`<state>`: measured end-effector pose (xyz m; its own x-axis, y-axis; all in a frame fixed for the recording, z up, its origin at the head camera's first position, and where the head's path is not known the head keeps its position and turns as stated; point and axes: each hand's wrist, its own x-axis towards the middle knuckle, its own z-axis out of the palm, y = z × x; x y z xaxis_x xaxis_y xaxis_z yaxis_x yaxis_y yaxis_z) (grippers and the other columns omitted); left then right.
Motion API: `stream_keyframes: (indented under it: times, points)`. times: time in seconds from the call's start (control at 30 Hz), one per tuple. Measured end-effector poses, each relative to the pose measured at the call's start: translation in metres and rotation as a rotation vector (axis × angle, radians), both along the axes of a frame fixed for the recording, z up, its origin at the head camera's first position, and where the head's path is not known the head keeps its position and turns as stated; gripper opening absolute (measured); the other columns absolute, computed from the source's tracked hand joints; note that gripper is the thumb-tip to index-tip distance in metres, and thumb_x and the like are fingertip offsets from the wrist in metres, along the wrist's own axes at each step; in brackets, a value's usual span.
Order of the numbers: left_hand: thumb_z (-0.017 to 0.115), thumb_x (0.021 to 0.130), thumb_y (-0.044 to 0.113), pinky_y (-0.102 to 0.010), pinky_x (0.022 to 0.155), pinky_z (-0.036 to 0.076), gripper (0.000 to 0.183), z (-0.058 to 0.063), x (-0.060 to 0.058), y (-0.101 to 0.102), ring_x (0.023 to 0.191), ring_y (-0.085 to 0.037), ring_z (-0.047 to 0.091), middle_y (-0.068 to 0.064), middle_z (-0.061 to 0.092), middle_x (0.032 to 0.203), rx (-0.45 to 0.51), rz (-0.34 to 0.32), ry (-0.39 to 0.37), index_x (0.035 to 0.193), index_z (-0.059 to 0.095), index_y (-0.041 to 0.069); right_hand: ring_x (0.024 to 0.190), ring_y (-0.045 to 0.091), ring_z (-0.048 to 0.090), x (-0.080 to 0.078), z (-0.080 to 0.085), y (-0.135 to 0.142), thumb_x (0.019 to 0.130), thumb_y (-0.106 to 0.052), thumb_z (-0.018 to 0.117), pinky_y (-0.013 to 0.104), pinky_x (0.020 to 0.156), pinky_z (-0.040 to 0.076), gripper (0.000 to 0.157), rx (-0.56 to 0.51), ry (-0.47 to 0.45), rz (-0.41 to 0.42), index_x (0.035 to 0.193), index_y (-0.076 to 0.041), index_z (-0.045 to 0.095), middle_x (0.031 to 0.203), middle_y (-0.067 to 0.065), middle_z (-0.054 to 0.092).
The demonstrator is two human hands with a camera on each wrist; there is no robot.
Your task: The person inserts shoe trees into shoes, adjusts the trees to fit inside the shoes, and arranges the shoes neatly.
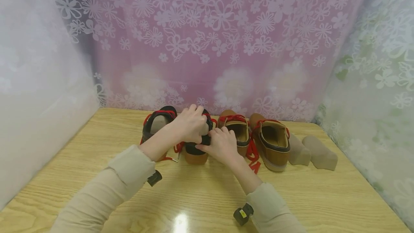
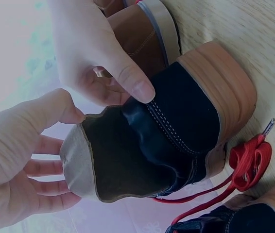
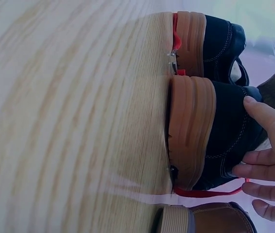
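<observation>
The black shoe being handled stands upright on the wooden table, second from the left in a row of four, its heel toward the person. A hollow beige insert sits partly within its opening, the rest sticking out above the collar. The left hand pinches this insert by its edge, thumb on one side and fingers spread along the other. The right hand holds the shoe at its heel collar, thumb pressed on the back and fingers curved against the right side.

Just left stands the other black shoe, filled with a beige insert of its own and partly hidden by the left forearm. Red laces lie loose between the black pair, their metal tips near the heels. To the right, close beside the right hand, which covers part of it, is a brown shoe; next comes a second brown shoe, with a red lace trailing between the two toward the near side. Farther right lie two beige inserts. A pink flowered curtain hangs at the far edge, with pale curtains on left and right.
</observation>
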<state>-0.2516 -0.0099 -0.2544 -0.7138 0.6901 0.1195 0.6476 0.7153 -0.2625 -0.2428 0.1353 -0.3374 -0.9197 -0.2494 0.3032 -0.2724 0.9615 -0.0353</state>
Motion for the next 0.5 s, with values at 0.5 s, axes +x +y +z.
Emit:
stream_keyframes:
  times: [0.5]
  points:
    - [0.070, 0.076, 0.035, -0.038, 0.078, 0.046, 0.039, -0.0055, -0.0034, 0.0061, 0.090, -0.028, 0.047, -0.014, 0.051, 0.105, -0.010, 0.037, 0.008, 0.099, 0.063, 0.004, 0.074, 0.021, 0.048, 0.0019, -0.0003, -0.0013, 0.068, -0.066, 0.067, 0.037, 0.067, 0.037, 0.053, -0.036, 0.021, -0.001, 0.083, -0.016, 0.067, 0.075, -0.004, 0.058]
